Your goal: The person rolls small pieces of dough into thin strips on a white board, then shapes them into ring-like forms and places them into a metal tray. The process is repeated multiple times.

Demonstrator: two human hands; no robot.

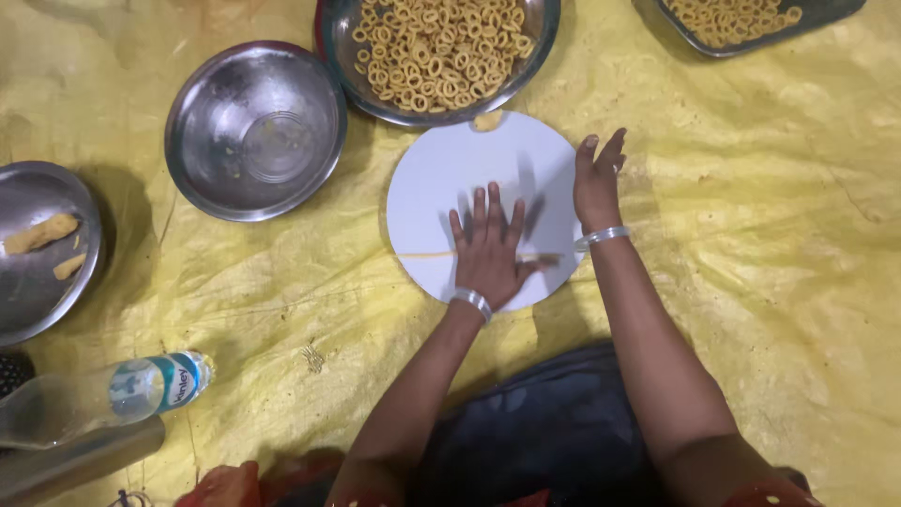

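My left hand (488,246) lies flat, fingers spread, on a round white board (441,178), pressing on a thin rope of pale dough (422,253) that stretches out to both sides from under the palm. At the board's right edge my right hand (597,184) rests with its fingers together and nothing in it. Each wrist carries a silver bangle. A small lump of dough (487,120) sits at the board's far edge.
A steel bowl (324,28) full of dough rings stands beyond the board, an empty steel bowl (255,129) to its left. Another tray of rings (826,11) is at top right. A steel plate (23,291) with dough pieces and a plastic bottle (103,394) lie at left. Yellow sheet (751,235) underneath.
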